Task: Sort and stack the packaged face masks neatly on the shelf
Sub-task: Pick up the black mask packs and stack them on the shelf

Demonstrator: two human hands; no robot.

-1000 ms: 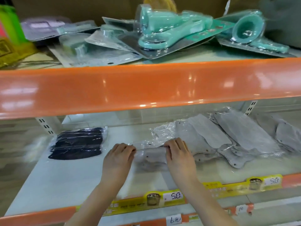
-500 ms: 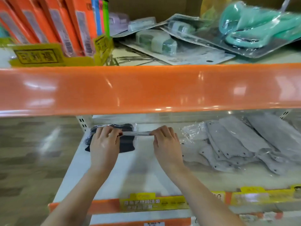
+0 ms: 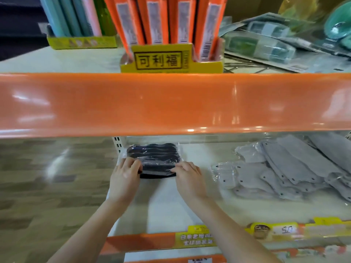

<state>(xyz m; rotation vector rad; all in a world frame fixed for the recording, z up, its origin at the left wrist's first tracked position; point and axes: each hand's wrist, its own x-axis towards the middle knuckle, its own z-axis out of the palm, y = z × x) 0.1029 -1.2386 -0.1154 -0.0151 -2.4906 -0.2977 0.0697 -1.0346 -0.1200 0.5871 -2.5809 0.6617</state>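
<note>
A stack of black face masks in clear wrap (image 3: 153,151) lies at the far left of the lower white shelf (image 3: 167,207). On its front edge rests a clear-wrapped mask pack (image 3: 157,168), which looks dark against the stack. My left hand (image 3: 125,174) pinches the pack's left end, and my right hand (image 3: 188,176) pinches its right end. Further right on the same shelf, a loose pile of grey mask packs (image 3: 284,168) lies spread out and overlapping.
The upper shelf's orange front rail (image 3: 171,103) hangs just above my hands. On top stand orange boxes in a yellow display tray (image 3: 171,61), pastel boxes (image 3: 76,19) and teal blister packs (image 3: 266,44). Price labels (image 3: 275,231) line the lower shelf's front edge. Wooden floor lies to the left.
Both hands carried the clear-wrapped pack leftward from beside the grey pile to the black stack and set it down on the stack's front. The view followed to the left.
</note>
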